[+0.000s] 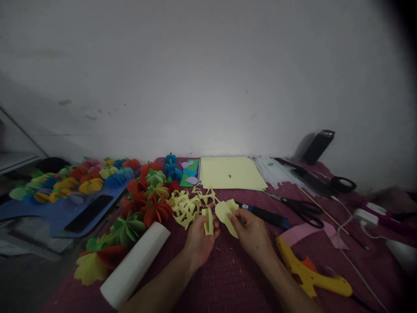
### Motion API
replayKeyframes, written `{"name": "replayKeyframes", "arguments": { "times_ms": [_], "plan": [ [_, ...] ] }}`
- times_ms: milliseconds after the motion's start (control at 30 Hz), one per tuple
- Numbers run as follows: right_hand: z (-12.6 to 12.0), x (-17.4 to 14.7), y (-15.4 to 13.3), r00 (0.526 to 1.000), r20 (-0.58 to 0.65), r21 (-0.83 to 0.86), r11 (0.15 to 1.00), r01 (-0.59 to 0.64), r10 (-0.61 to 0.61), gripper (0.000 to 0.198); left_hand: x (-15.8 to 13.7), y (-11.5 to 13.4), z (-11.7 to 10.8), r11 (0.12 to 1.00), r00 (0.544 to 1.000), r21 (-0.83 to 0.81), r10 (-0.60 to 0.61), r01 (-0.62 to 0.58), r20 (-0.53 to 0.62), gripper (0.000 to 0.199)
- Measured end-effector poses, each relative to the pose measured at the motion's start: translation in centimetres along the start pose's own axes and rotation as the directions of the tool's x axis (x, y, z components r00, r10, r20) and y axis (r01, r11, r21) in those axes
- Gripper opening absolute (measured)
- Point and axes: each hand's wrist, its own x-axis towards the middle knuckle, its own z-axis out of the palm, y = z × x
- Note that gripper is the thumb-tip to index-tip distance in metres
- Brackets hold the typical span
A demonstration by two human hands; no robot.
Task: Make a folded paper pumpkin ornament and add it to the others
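Note:
My left hand [201, 239] is closed around a small folded piece of pale yellow paper [208, 221], held upright between thumb and fingers. Close beside it, my right hand [252, 232] pinches a rounded pale yellow paper cutout [224, 213] by its right edge. Both pieces are raised over the dark red woven cloth [233, 278]. Just beyond my left hand lies a heap of curly yellow paper scraps [187, 204]. A blue and black cutter [265, 215] rests behind my right hand and partly hides behind it.
Colourful paper pumpkins [158, 211] crowd the left, with a white paper roll [135, 265] in front. Yellow sheets [233, 173] lie against the wall. On the right are black-handled scissors [301, 208], a yellow glue gun [309, 274], pink paper [301, 232] and a white cable [350, 261].

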Motion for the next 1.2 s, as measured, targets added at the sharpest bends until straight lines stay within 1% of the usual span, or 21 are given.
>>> {"name": "replayKeyframes", "arguments": {
  "times_ms": [100, 333, 567, 700, 733, 800, 833, 900, 967, 1100, 1200],
  "plan": [
    [0.1, 0.1, 0.1, 1.0, 0.005, 0.003, 1.0, -0.002, 0.002, 0.027, 0.4, -0.1, -0.3, 1.0, 1.0, 0.003, -0.002, 0.002, -0.007, 0.035],
    [0.2, -0.1, 0.1, 1.0, 0.019, -0.002, 1.0, 0.002, -0.002, 0.026, 0.4, 0.1, -0.2, 1.0, 1.0, 0.027, -0.002, 0.002, -0.022, 0.025],
    [0.2, -0.1, 0.1, 1.0, -0.002, 0.014, 1.0, 0.006, -0.006, 0.027, 0.2, 0.5, -0.1, 0.998, 1.0, 0.055, 0.023, -0.023, 0.001, 0.031],
    [0.3, 0.0, 0.2, 1.0, -0.013, 0.01, 1.0, 0.008, -0.007, 0.026, -0.1, 0.5, -0.1, 0.988, 0.997, 0.143, 0.067, -0.062, -0.028, 0.032],
    [0.4, 0.0, 0.3, 1.0, -0.015, 0.008, 1.0, 0.009, -0.009, 0.026, -0.1, 0.6, 0.0, 0.981, 0.996, 0.181, 0.077, -0.068, -0.042, 0.034],
    [0.4, 0.0, 0.3, 1.0, -0.016, 0.004, 1.0, 0.014, -0.014, 0.025, -0.3, 1.2, 0.3, 0.947, 0.993, 0.311, 0.103, -0.081, -0.054, 0.035],
    [0.5, 0.0, 0.3, 1.0, -0.015, 0.002, 1.0, 0.018, -0.018, 0.025, -0.3, 1.7, 0.5, 0.916, 0.992, 0.391, 0.119, -0.09, -0.05, 0.036],
    [0.5, -0.1, 0.2, 1.0, -0.014, -0.001, 1.0, 0.027, -0.027, 0.025, 0.1, 3.1, 0.9, 0.822, 0.986, 0.556, 0.162, -0.119, -0.028, 0.036],
    [0.4, -0.1, 0.1, 0.999, -0.014, -0.002, 0.999, 0.036, -0.036, 0.025, 0.8, 4.6, 1.1, 0.718, 0.976, 0.677, 0.219, -0.16, -0.002, 0.032],
    [0.1, 0.0, -0.1, 0.998, -0.024, -0.006, 0.999, 0.051, -0.051, 0.024, 2.1, 6.7, 0.3, 0.456, 0.948, 0.87, 0.315, -0.186, 0.037, 0.018],
    [0.0, 0.0, -0.2, 0.998, -0.023, -0.006, 0.998, 0.064, -0.064, 0.021, 1.1, 6.8, -0.8, 0.236, 0.936, 0.957, 0.342, -0.169, 0.081, 0.01]
  ]
}}
